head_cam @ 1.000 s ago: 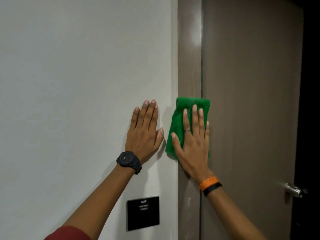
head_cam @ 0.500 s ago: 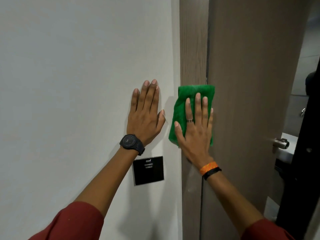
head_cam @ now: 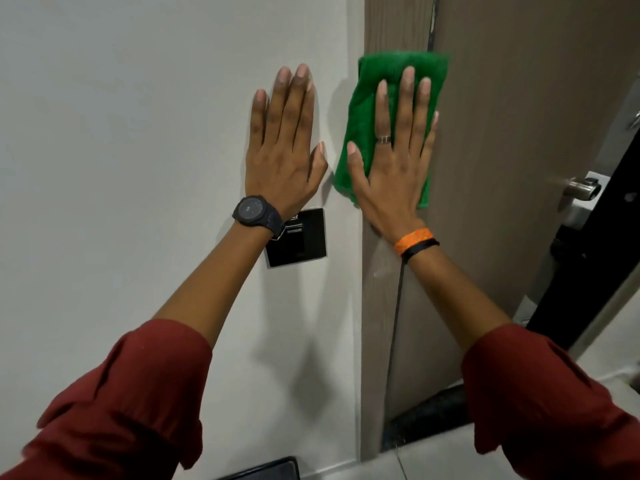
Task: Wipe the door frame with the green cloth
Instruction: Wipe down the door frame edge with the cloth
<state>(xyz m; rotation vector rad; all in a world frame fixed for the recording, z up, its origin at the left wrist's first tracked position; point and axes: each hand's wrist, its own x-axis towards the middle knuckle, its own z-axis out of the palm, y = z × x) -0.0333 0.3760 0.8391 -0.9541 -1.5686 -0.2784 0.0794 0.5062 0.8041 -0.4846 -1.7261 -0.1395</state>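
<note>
A folded green cloth (head_cam: 367, 109) lies flat against the brown wooden door frame (head_cam: 379, 306), overlapping the seam to the door. My right hand (head_cam: 394, 161) presses on the cloth with fingers spread, palm flat, covering its middle and lower part. My left hand (head_cam: 284, 143) rests flat on the white wall (head_cam: 121, 150) just left of the frame, fingers together and pointing up, holding nothing. A black watch sits on the left wrist; orange and black bands circle the right wrist.
The brown door (head_cam: 519, 150) stands right of the frame with a metal handle (head_cam: 581, 187) at its right edge. A black wall plate (head_cam: 304, 244) is partly hidden behind my left wrist. Floor and a dark object (head_cam: 263, 469) show at the bottom.
The view has tilted downward, so floor and both sleeves now show. Both hands sit lower on wall and frame, my left wrist now covering the black plate's corner.
</note>
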